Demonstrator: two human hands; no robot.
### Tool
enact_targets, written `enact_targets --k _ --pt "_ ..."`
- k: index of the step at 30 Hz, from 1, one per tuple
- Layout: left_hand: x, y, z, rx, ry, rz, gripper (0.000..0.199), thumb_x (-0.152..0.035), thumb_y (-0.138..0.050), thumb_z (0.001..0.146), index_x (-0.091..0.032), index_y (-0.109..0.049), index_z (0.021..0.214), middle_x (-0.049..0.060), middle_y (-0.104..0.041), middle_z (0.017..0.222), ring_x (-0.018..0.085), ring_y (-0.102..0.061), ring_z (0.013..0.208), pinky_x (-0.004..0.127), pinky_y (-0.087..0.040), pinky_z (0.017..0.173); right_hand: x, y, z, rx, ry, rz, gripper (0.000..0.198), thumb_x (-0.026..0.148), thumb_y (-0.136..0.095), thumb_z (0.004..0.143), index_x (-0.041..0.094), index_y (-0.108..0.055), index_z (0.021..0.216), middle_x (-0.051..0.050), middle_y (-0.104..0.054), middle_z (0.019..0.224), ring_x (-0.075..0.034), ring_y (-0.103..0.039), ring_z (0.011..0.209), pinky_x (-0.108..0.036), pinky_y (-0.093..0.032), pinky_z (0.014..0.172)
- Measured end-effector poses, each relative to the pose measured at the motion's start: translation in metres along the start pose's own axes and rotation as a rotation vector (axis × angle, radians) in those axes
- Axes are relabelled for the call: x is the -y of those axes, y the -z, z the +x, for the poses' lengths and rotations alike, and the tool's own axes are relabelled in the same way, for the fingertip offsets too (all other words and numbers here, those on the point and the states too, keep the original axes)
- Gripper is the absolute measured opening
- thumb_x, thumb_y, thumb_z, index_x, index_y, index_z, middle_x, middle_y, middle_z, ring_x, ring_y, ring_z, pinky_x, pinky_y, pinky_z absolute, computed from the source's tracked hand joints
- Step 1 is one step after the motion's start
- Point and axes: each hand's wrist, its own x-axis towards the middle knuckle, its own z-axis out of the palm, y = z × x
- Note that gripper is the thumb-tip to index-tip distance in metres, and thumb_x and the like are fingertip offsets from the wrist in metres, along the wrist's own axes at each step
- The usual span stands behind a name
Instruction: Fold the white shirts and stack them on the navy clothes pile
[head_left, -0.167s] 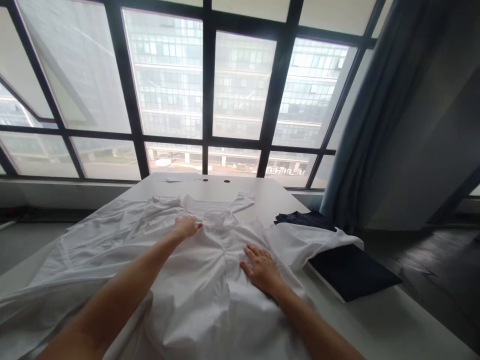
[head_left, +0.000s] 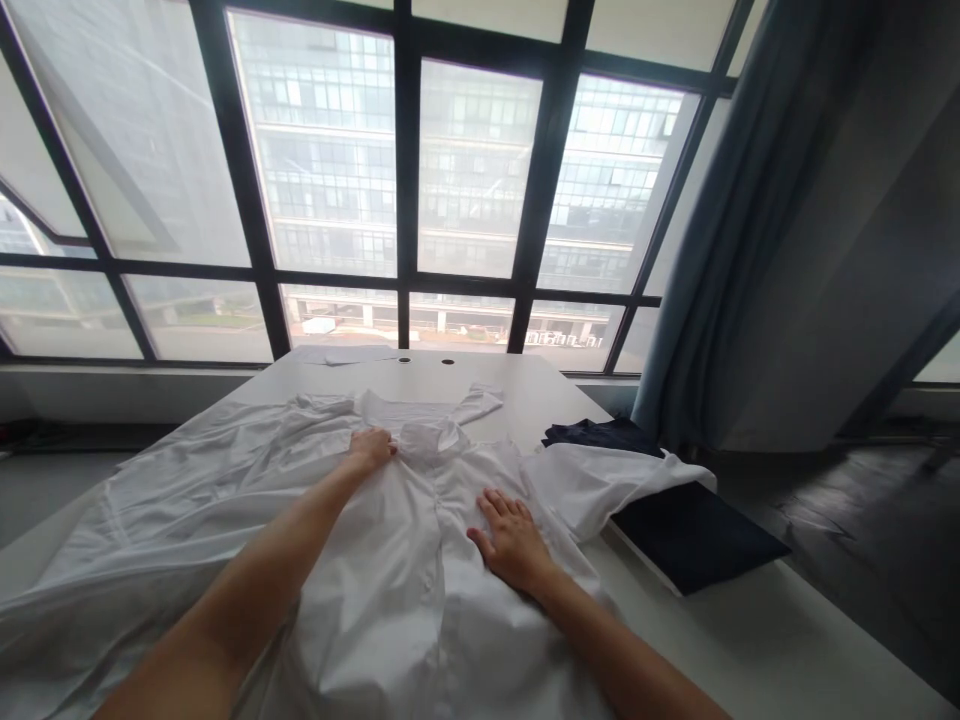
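A white button-front shirt (head_left: 375, 590) lies spread on the table, its collar (head_left: 429, 440) toward the window and its placket running down the middle. My left hand (head_left: 371, 447) is closed on the cloth at the shoulder, just left of the collar; the fingertips are partly hidden. On the right half of the chest, my right hand (head_left: 514, 540) rests flat with fingers stretched and the thumb apart. One sleeve (head_left: 592, 475) reaches right, draped over a dark navy folded item (head_left: 697, 535).
More rumpled white cloth (head_left: 225, 470) covers the left of the white table (head_left: 517, 380). Dark fabric (head_left: 600, 435) lies behind the sleeve. White sheets (head_left: 337, 355) lie at the far edge near two cable holes. Beyond are windows and a blue curtain (head_left: 712, 250).
The view has shifted slightly to the right. My right thumb sits a little further out from the fingers. Both hands stay at nearly the same places on the shirt.
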Motion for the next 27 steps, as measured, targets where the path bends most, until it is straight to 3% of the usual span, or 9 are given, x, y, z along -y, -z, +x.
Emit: enact_targets --k 5,8,10,12,16,19,23,27 --pt "-0.003 0.000 -0.001 -0.146 0.035 0.083 0.025 -0.023 -0.050 0.096 -0.011 -0.065 0.112 0.019 -0.062 0.123 0.030 -0.054 0.120 0.045 -0.038 0.101 0.017 0.019 -0.005 -0.017 0.015 -0.088 0.055 0.044 -0.047 0.096 0.012 -0.054 0.140 -0.019 -0.047 0.149 -0.034 -0.038 0.140 -0.050 -0.020 0.118" --pt "-0.015 0.001 -0.026 -0.168 -0.050 0.068 0.029 -0.026 -0.049 0.095 -0.013 -0.066 0.114 0.018 -0.064 0.120 0.028 -0.058 0.113 0.038 -0.041 0.095 0.035 0.036 -0.011 -0.056 0.008 -0.113 0.036 0.037 -0.049 0.095 0.014 -0.068 0.115 -0.018 -0.067 0.121 -0.030 -0.059 0.116 -0.042 -0.037 0.106" --pt "-0.026 0.001 -0.053 -0.117 -0.144 0.035 0.027 -0.031 -0.053 0.092 -0.015 -0.071 0.104 0.014 -0.070 0.104 0.027 -0.064 0.098 0.034 -0.045 0.085 0.051 0.046 -0.017 -0.011 -0.015 -0.048 0.032 0.039 -0.048 0.095 0.018 -0.072 0.096 -0.013 -0.074 0.097 -0.026 -0.067 0.092 -0.034 -0.046 0.087" --pt "-0.037 0.000 -0.087 -0.023 -0.236 -0.015 0.025 -0.035 -0.059 0.087 -0.016 -0.074 0.092 0.011 -0.073 0.087 0.025 -0.066 0.083 0.031 -0.046 0.073 0.067 0.052 -0.022 0.043 -0.031 0.020 0.039 0.049 -0.050 0.093 0.020 -0.073 0.083 -0.010 -0.074 0.082 -0.023 -0.068 0.077 -0.030 -0.047 0.072" --pt "-0.050 -0.007 -0.147 0.199 -0.339 -0.172 0.015 -0.033 -0.069 0.076 -0.020 -0.076 0.078 0.006 -0.073 0.073 0.020 -0.064 0.069 0.026 -0.043 0.062 0.090 0.058 -0.026 0.136 0.021 0.016 0.047 0.061 -0.057 0.085 0.019 -0.074 0.074 -0.011 -0.074 0.075 -0.026 -0.070 0.073 -0.030 -0.047 0.065" --pt "-0.054 -0.013 -0.171 0.264 -0.291 -0.225 0.010 -0.026 -0.069 0.072 -0.020 -0.077 0.074 0.006 -0.073 0.073 0.020 -0.064 0.070 0.025 -0.043 0.062 0.096 0.058 -0.026 0.251 0.004 -0.055 0.032 0.050 -0.066 0.078 0.019 -0.075 0.073 -0.011 -0.074 0.077 -0.028 -0.071 0.078 -0.031 -0.049 0.065" --pt "-0.061 -0.020 -0.178 0.232 -0.172 -0.199 0.012 -0.025 -0.067 0.072 -0.019 -0.076 0.074 0.007 -0.072 0.076 0.022 -0.066 0.075 0.027 -0.046 0.068 0.094 0.051 -0.021 0.339 -0.042 -0.048 0.016 0.032 -0.065 0.075 0.020 -0.075 0.072 -0.008 -0.072 0.066 -0.025 -0.071 0.071 -0.029 -0.052 0.064" --pt "-0.070 -0.023 -0.173 0.266 -0.080 -0.288 0.011 -0.017 -0.069 0.065 -0.017 -0.066 0.054 0.005 -0.063 0.059 0.024 -0.063 0.072 0.031 -0.046 0.070 0.095 0.033 -0.013 0.228 -0.042 0.097 0.010 0.023 -0.069 0.070 0.014 -0.074 0.070 -0.013 -0.072 0.066 -0.029 -0.072 0.072 -0.034 -0.055 0.066"
